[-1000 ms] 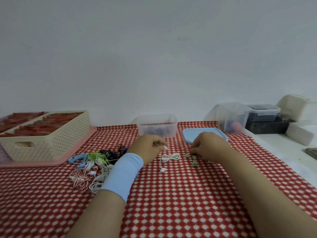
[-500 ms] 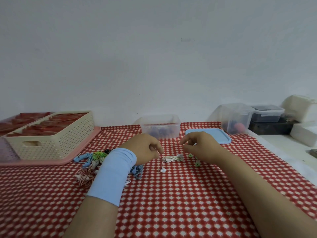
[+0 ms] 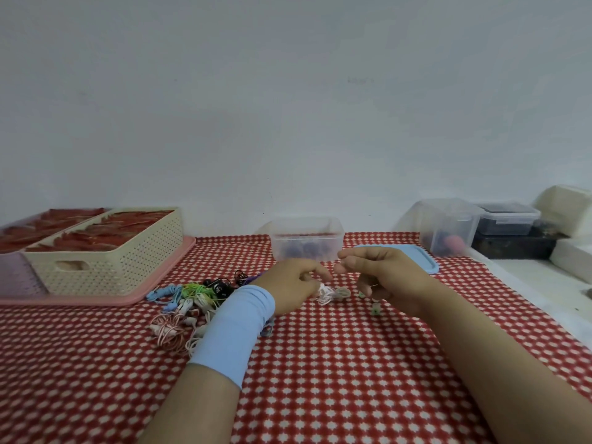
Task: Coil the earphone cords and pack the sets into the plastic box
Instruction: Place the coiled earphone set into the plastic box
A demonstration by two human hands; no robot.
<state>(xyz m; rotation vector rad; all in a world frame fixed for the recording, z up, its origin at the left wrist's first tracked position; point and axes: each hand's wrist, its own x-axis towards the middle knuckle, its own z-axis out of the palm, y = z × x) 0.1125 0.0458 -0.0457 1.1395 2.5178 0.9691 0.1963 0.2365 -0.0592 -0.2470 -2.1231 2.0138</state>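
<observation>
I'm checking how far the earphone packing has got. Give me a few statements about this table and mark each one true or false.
1. The clear plastic box behind the hands has no lid on it. True.
2. The blue lid lies left of the box. False: it lies to the box's right, partly hidden by the right hand.
3. A light blue band covers the left wrist. True.
4. The pile of loose earphones lies right of the right arm. False: it lies left of the left forearm, near the cream basket.
5. The white earphone set is inside the box. False: it is on the checked cloth, between the left hand and the right hand.
</observation>
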